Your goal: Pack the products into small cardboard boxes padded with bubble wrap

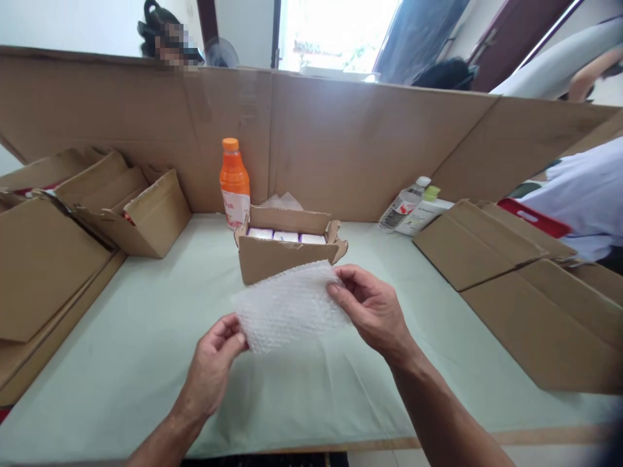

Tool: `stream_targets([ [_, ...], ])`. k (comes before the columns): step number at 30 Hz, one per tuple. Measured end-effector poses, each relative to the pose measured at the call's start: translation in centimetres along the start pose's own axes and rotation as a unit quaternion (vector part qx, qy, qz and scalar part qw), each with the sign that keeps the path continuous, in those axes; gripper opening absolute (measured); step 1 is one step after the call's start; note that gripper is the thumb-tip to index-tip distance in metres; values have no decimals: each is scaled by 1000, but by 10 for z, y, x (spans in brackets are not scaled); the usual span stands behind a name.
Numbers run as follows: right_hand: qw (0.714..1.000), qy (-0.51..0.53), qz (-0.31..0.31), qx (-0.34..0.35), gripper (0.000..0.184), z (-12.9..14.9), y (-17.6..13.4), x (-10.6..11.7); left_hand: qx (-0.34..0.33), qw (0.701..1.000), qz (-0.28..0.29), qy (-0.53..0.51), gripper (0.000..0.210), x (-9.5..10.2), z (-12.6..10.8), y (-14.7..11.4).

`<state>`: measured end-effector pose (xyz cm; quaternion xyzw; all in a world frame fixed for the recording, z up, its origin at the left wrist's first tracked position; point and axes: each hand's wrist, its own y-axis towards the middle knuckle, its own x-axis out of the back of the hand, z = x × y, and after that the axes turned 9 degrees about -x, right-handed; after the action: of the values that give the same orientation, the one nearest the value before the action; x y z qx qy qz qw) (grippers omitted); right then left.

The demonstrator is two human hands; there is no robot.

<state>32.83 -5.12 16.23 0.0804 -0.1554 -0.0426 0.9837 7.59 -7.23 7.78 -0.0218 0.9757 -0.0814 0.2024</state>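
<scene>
Head view: the wrap (pixel 292 308) is drawn out between two bare hands above the worktop (pixel 150 331), on the person's side of an open box (pixel 282 263). The left hand (pixel 211 370) pinches its near left end between thumb and fingers; the right hand (pixel 374 311) pinches the far right end the same way, so neither grip is spread.

To handle the sheet well, a light pinch close to each edge seems best, since a hard squeeze could burst bubbles. An even, gentle pull should hold it flat; too much tension might stretch or tear such thin film. Levelling the two ends would probably help too, as the right one sits higher in the picture than the left. Some care around the ragged flaps of the box looks wise, because they might snag it.

As for looks, the wrap is clear to milky white, dimpled all over with small bubbles, roughly oblong and slanted. Its upper edge overlaps the box front in the picture; whether they touch, I cannot tell. Three white-topped packs (pixel 285 237) stand in a row inside the box.
</scene>
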Motion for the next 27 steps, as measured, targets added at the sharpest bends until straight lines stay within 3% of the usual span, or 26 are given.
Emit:
stream_targets([
  [4,999,38,-29,-5,19,14,20,6,-48,996,43,-61,32,-21,-19,31],
  [7,998,39,-43,-4,19,17,32,11,-59,998,38,-9,34,-41,-27,47],
  [9,997,15,-69,14,17,17,45,15,-126,991,27,42,36,-54,-41,58],
  [11,992,-21,-112,46,19,17,64,21,-244,963,39,105,46,-65,-67,73],
  [13,984,-61,-147,79,31,17,88,29,-364,905,51,216,56,-76,-98,92],
  [15,979,-125,-139,87,40,14,115,36,-426,822,57,373,51,-86,-125,117],
  [18,952,-299,-58,39,33,10,147,40,-379,680,102,620,35,-98,-140,155],
  [20,899,-438,9,-6,22,10,159,37,-308,585,157,734,27,-105,-135,176],
  [22,838,-542,65,-26,15,12,165,30,-257,508,220,792,22,-110,-129,189],
  [24,792,-599,118,-21,15,17,167,22,-223,463,281,810,19,-113,-125,196],
  [27,763,-624,167,11,18,22,168,14,-179,452,340,805,18,-115,-125,200],
])
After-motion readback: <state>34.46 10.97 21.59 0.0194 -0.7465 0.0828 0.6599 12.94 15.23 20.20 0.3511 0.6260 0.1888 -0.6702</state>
